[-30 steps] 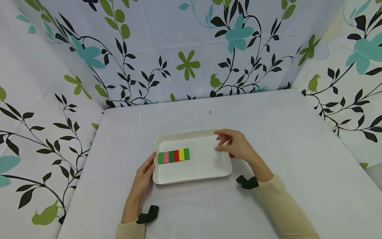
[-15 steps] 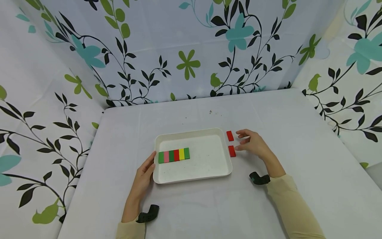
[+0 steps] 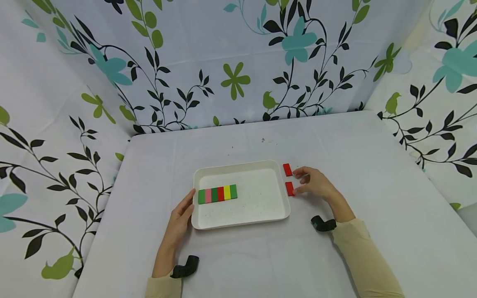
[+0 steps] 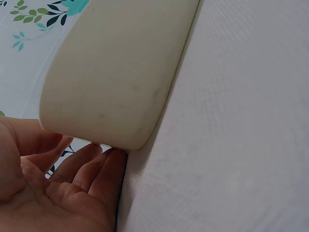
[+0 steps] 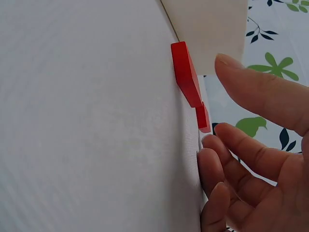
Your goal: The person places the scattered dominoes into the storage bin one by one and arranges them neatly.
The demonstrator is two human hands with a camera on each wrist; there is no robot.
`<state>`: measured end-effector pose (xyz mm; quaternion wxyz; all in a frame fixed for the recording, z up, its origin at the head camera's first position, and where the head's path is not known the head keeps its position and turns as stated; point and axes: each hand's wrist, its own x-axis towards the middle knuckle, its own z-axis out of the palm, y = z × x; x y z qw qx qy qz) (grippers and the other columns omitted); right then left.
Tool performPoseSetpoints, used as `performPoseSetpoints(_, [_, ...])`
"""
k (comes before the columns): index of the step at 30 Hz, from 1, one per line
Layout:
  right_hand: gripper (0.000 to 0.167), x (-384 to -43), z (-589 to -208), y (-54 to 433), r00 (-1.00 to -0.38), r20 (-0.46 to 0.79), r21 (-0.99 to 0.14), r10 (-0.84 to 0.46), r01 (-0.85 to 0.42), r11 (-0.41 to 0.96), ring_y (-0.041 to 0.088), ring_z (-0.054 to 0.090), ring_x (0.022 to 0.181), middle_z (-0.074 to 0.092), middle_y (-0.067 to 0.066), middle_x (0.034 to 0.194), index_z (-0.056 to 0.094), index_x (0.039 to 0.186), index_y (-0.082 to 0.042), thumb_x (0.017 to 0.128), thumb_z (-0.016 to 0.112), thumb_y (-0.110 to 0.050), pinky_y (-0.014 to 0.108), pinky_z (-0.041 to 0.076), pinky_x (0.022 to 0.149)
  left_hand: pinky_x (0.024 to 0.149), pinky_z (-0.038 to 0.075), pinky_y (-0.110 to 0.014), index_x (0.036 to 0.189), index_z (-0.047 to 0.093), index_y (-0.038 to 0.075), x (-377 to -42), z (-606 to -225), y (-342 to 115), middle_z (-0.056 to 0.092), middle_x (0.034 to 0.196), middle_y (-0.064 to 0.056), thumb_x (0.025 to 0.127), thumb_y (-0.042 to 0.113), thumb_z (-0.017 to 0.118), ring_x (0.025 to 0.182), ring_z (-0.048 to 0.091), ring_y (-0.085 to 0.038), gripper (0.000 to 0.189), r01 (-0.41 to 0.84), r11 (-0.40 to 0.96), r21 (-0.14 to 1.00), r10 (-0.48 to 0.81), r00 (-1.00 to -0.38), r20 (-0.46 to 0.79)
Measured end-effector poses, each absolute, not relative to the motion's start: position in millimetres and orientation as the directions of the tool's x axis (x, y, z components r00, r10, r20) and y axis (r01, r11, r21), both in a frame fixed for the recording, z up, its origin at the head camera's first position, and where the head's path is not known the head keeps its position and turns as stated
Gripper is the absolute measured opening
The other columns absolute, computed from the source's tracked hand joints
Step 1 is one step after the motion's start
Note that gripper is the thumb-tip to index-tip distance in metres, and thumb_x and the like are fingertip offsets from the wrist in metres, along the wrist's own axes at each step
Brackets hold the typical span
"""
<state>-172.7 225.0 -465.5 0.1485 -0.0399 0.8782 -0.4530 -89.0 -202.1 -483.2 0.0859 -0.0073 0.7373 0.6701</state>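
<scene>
A shallow white tray (image 3: 257, 209) lies on the white-covered table, with a joined row of coloured blocks (image 3: 217, 194) in its left half: green, pink, red and yellow. My left hand (image 3: 178, 223) rests its fingers against the tray's left wall; the left wrist view shows fingertips (image 4: 113, 157) touching that end. Just right of the tray lie two flat red blocks, a far one (image 3: 287, 169) and a near one (image 3: 289, 188). Close beside them is my right hand (image 3: 316, 184), fingers loosely bent and thumb apart. The right wrist view shows nothing held between thumb and fingers.
Patterned cloth (image 3: 238, 62) with leaves and birds hangs behind the table and at both sides. Small dark specks (image 3: 263, 140) lie on the tabletop beyond the tray. Black wrist mounts (image 3: 323, 224) sit on both forearms.
My right hand has gone from above the tray's right end to the right, uncovering both red blocks, then slightly back left towards them. The left hand and tray stay put.
</scene>
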Motion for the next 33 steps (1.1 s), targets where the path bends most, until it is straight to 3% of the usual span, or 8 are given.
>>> performPoseSetpoints(22, [0.06,-167,-470,216,-0.953,-0.164,-0.733,-0.254,-0.055,0.678,0.028,0.051,0.103,0.059,0.014,0.115,0.062,0.121,-0.002,0.067,0.087,-0.008,0.038,0.047,0.088,0.103,0.031,-0.004,0.155,0.027,0.012,-88,-482,-203,0.022,0.162,-0.004,0.106,0.009,0.037,0.151,0.016,-0.019,0.05,-0.124,0.092,0.988,0.11,-0.985,-0.134])
performPoseSetpoints(33, [0.053,-166,-471,214,-0.959,-0.166,-0.713,-0.229,-0.044,0.7,0.028,0.051,0.102,0.06,0.013,0.112,0.064,0.117,-0.003,0.069,0.086,-0.007,0.039,0.047,0.087,0.103,0.031,-0.004,0.155,0.027,0.012,-89,-482,-202,0.022,0.162,-0.004,0.106,0.01,0.037,0.151,0.016,-0.019,0.05,-0.124,0.092,0.988,0.113,-0.984,-0.134])
